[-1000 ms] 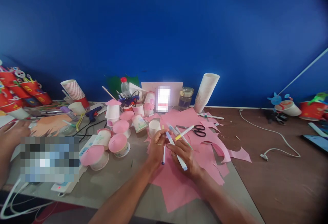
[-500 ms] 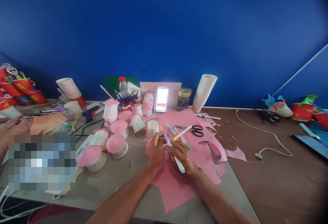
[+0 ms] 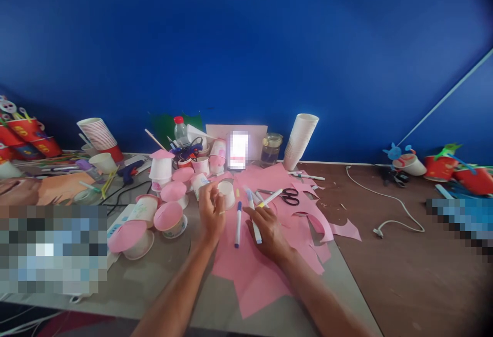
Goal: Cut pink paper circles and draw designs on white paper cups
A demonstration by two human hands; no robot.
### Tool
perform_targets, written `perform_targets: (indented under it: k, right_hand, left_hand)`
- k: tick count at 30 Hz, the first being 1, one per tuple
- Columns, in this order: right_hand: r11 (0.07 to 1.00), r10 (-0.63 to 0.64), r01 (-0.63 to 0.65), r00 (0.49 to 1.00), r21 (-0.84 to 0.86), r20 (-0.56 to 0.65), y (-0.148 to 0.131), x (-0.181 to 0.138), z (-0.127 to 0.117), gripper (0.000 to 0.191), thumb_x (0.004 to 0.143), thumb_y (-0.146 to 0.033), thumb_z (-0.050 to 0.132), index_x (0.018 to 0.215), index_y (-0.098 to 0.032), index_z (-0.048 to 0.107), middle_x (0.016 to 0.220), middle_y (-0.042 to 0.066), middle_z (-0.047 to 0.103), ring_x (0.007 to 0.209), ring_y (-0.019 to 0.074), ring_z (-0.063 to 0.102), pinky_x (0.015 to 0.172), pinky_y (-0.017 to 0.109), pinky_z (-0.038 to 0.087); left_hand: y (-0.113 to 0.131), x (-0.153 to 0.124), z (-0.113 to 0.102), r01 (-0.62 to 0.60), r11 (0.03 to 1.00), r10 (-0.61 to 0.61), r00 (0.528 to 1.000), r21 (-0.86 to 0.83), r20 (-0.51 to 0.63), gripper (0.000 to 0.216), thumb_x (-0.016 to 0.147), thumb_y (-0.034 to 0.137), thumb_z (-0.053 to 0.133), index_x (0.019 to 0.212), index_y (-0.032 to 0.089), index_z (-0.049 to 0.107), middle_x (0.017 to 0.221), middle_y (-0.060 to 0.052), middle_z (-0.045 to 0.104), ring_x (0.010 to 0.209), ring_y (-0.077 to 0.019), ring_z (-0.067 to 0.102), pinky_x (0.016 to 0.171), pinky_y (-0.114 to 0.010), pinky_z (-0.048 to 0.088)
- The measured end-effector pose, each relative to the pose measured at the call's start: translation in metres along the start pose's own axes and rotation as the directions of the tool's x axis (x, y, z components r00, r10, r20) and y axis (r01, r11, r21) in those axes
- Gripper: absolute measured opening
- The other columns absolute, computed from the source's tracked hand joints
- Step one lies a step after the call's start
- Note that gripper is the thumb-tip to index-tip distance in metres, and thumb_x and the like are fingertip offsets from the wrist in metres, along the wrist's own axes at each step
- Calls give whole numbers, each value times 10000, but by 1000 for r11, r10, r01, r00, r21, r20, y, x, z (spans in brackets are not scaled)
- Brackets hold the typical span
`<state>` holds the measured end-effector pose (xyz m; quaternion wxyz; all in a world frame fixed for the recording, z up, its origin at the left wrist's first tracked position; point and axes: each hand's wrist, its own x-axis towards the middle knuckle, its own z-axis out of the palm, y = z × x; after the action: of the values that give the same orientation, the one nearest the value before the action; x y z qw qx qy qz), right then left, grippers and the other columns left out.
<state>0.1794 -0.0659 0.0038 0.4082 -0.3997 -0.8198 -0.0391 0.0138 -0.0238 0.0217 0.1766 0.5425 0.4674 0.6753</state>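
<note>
My left hand (image 3: 211,211) is raised over the table with curved fingers, thumb apart from them. It is beside a plain white paper cup (image 3: 226,193) and partly in front of a paper cup with a drawing (image 3: 197,185); no firm grip on either shows. My right hand (image 3: 267,229) is closed around a white marker with a pale blue end (image 3: 257,231), low over pink paper (image 3: 262,296). Between my hands a dark-blue-capped marker (image 3: 238,224) lies on the paper. Just beyond my right hand are a yellow marker (image 3: 271,198) and black-handled scissors (image 3: 289,197).
Several cups with pink paper tops, one a pink-topped cup (image 3: 168,217), stand to the left. Behind are a glass jar (image 3: 271,149), a lit screen (image 3: 239,151) and a tall cup stack (image 3: 301,142). Another person's hand (image 3: 19,193) is far left. A white cable (image 3: 404,223) lies right.
My left hand has moved away from the right hand toward the cups on the left. A dark-blue-capped marker now shows on the paper. The view has shifted slightly.
</note>
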Motion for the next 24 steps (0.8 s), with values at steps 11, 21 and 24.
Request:
perform_targets:
  k: [11,21,24]
  right_hand:
    - [951,227,-223,974,-213,-10,18,-7,4,403,841,-94,428,1235,-148,497,910,116,644,812,255,591,679,351,433]
    - [793,496,-427,867,-434,54,29,-5,4,303,839,-273,564,1135,-222,601,912,91,627,859,262,526,726,347,359]
    - [809,521,-422,837,-410,168,24,-2,3,298,858,-268,550,1150,-238,602,966,88,634,920,271,511,782,360,347]
  left_hand:
    - [-16,0,2,-59,965,30,993,254,117,341,800,213,553,1140,201,521,1162,-116,470,1137,-283,434,990,-459,367]
    - [-17,-11,9,-135,927,73,980,350,184,446,804,187,523,1242,190,442,1257,-133,420,1227,-281,392,1069,-488,319]
    - [-23,-13,9,-169,899,82,971,403,226,445,805,191,517,1243,196,441,1262,-133,416,1238,-281,388,1057,-494,343]
